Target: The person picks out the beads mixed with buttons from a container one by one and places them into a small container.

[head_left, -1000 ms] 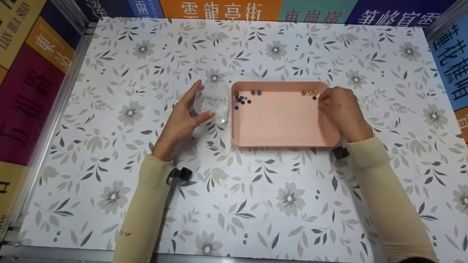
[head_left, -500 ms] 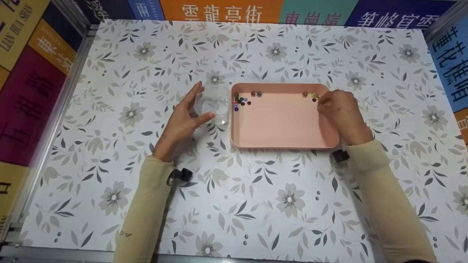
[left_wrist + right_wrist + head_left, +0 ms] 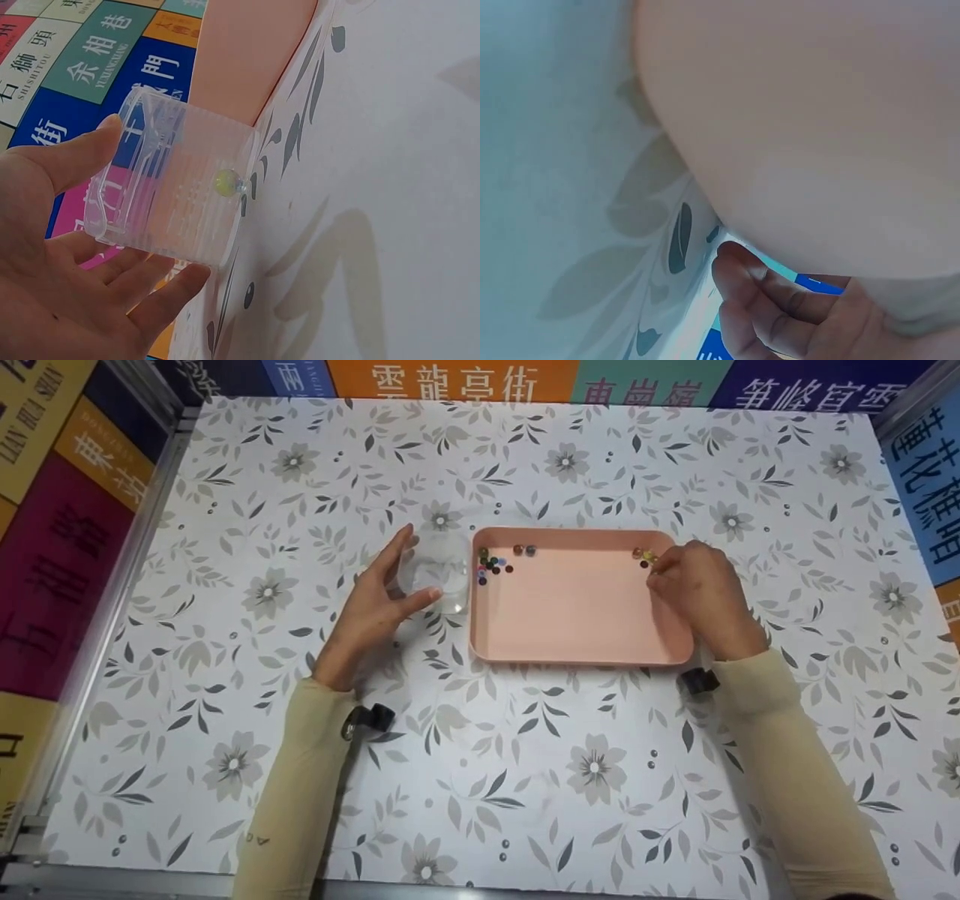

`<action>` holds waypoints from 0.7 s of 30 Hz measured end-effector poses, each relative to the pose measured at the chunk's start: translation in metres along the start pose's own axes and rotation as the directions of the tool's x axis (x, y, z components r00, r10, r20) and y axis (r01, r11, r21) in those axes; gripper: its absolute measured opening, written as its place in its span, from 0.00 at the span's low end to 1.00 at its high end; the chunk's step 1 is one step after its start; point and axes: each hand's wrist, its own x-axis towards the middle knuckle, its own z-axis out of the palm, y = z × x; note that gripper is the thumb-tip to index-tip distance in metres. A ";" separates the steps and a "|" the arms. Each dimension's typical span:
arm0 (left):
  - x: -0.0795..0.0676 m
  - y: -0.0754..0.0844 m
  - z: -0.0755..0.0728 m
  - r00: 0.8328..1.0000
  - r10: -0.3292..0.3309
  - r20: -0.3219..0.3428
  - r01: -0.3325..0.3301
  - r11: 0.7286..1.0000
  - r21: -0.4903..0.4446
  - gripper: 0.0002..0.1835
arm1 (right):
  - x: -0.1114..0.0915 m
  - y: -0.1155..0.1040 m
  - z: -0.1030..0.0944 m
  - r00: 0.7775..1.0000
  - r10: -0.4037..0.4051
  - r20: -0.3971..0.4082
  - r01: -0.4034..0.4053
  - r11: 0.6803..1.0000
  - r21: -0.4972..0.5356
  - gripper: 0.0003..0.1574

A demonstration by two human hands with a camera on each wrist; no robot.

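In the head view my left hand (image 3: 371, 611) holds a clear plastic cup (image 3: 444, 556), thumb on one side and fingers on the other. The cup stands against the left end of a pink tray (image 3: 577, 615). Through its wall, the left wrist view shows a yellow-green marble (image 3: 226, 182). My right hand (image 3: 701, 592) reaches over the tray's right end, fingers curled, fingertips together beside an amber marble (image 3: 637, 553), a yellow marble (image 3: 648, 556) and a dark one. Whether a marble is between these fingertips is hidden.
Several marbles (image 3: 491, 563) cluster in the tray's left back corner, with two more marbles (image 3: 524, 550) along the back wall. A flower-patterned cloth (image 3: 525, 780) covers the table. Coloured panels (image 3: 457, 381) with large characters border it behind and at the sides.
Near the right fingertips, the amber and yellow marbles have shifted right, and another amber marble is out of sight. The tray has slid slightly left. The left hand and cup stay put.
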 end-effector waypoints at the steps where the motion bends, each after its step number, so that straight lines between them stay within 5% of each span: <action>1: 0.001 -0.002 0.000 1.000 0.005 0.000 -0.005 1.000 -0.002 0.52 | -0.001 0.000 0.000 1.000 -0.002 -0.006 0.002 1.000 -0.007 0.12; 10: 0.000 -0.004 0.000 0.999 0.037 0.002 -0.037 0.999 0.003 0.52 | -0.003 0.002 -0.002 0.993 -0.064 -0.103 0.064 0.998 0.004 0.13; 21: 0.004 -0.006 0.001 1.000 -0.004 0.010 0.004 1.000 -0.030 0.52 | -0.001 -0.003 -0.004 0.979 -0.082 -0.186 0.086 0.996 0.014 0.12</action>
